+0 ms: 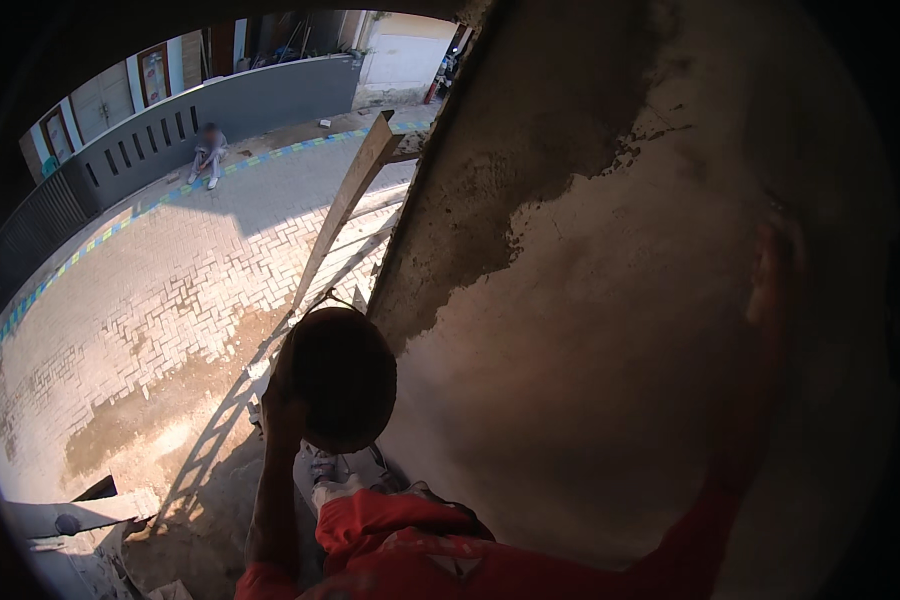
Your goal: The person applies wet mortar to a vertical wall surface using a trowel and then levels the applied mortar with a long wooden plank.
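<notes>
My left hand point(286, 408) grips the side of a dark round bucket point(342, 375), which has a thin wire handle at its far rim. The inside is too dark to show what it holds. Over at the right, my right hand point(773, 262) is raised close to the wall point(570, 290), with the arm stretched out. That hand is dim and blurred; its fingers look curled, and I cannot make out what is in them. A darker, rough-edged patch of plaster point(480, 215) covers the wall's upper left part, beside a smoother, paler surface.
Wooden boards point(348, 205) stand along the wall's left edge. Below left lies a paved street point(180, 310), with another plank point(90, 512) at the near left. Across the street a person point(208, 158) sits by a grey boundary wall point(260, 105). My shoes show below the bucket.
</notes>
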Tool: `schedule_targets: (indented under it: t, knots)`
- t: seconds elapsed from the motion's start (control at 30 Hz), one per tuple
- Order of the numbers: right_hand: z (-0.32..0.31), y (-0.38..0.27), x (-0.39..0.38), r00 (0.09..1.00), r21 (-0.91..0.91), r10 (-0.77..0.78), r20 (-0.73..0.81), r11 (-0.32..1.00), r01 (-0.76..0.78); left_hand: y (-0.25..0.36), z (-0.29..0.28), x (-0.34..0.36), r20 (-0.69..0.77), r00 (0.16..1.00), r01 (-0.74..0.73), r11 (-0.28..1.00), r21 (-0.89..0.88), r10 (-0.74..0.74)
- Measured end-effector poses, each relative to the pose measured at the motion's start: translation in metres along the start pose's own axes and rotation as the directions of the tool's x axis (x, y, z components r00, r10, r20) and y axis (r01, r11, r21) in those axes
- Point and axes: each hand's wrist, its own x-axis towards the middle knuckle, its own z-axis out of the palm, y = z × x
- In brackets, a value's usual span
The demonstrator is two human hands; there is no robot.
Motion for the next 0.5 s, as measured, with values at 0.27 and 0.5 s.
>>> schedule_targets:
  t: [0.27,0.5]
  knots:
    - [0.04,0.038,-0.14,0.423,0.094,-0.198,0.884,0.962,0.255,0.056,0.032,-0.005,0.157,0.988,-0.007,1.0,-0.002,0.007]
    - [0.12,0.032,-0.227,0.221,-0.064,-0.226,0.949,0.546,0.835,0.106,0.035,0.009,0.184,0.912,-0.355,0.93,-0.095,0.367]
